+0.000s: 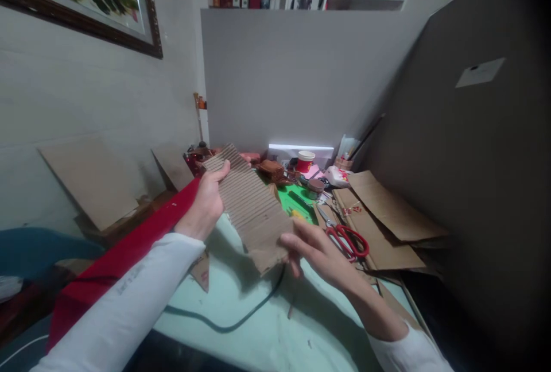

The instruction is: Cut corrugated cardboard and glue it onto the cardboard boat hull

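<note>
A piece of corrugated cardboard, its ridges bare over most of the face, is held tilted above the table. My left hand grips its upper left edge, thumb on the ridged face. At the lower right corner, my right hand pinches it between thumb and fingers. Red-handled scissors lie to the right, just beyond my right hand. A green cutting mat with a dark, slim tool on it shows behind the cardboard. Part of a small cardboard scrap is visible below my left wrist.
Cardboard sheets are stacked on the right of the pale green table. A dark cable curves across the front. Behind stand a red paper cup and a brown box. Grey panels bound the back and right.
</note>
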The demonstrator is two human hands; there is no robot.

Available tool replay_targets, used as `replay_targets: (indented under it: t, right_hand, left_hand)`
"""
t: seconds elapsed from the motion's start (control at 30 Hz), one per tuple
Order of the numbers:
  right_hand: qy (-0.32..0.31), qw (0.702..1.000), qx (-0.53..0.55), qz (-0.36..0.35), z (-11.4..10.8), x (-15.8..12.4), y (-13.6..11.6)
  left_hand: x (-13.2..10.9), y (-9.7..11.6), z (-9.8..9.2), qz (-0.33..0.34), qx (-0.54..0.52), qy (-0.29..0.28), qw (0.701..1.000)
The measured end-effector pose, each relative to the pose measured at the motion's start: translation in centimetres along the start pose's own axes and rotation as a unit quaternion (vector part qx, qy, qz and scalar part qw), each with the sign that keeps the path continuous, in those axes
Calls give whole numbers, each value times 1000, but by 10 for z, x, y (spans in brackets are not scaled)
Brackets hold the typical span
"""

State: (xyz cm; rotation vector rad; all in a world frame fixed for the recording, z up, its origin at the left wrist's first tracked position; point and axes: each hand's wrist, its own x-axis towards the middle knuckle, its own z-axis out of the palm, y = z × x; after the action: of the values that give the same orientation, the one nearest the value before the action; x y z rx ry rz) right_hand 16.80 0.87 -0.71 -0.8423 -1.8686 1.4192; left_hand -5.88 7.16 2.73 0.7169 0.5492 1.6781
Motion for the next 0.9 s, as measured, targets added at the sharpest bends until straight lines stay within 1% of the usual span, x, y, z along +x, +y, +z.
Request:
replay_targets:
  t: [0.1,0.17,0.27,0.4,0.47,0.53,0.63,0.73,0.77,0.83,0.9]
  right_hand:
    - [33,999,10,-3,1,1,-1]
    - [54,998,16,-11,0,1,-3]
    - [74,996,29,-32,-5,0,-6]
    - [82,992,77,-59,-14,-1,-7]
    - [84,988,109,-71,-17,-1,-5]
    - [89,984,135,-80,-17,-1,-4]
    - [108,978,159,-86,-16,0,-4]
    - [141,970,179,-85,-13,2,-6]
    - [153,968,184,-82,-13,2,-7]
    - [163,965,193,-71,-13,3,-9]
    - [191,964,173,-60,-15,0,-11]
  left_hand:
    - [-17,-7,12,-75,2,-62,995]
    - [-30,-9,20,-120,7,-91,989]
    - [-41,-5,28,-125,-2,-110,986]
    - [-39,4,29,-124,15,-108,986]
    - [-37,6,28,-104,18,-115,988]
    - [-39,5,28,-86,19,-131,988]
    - [-49,-2,29,-102,39,-153,982]
    - [-63,-10,33,-146,102,-183,967]
    - [-67,-11,36,-164,164,-202,951]
    - [-71,-12,41,-178,223,-205,936]
    - [-72,-12,45,-184,240,-194,933]
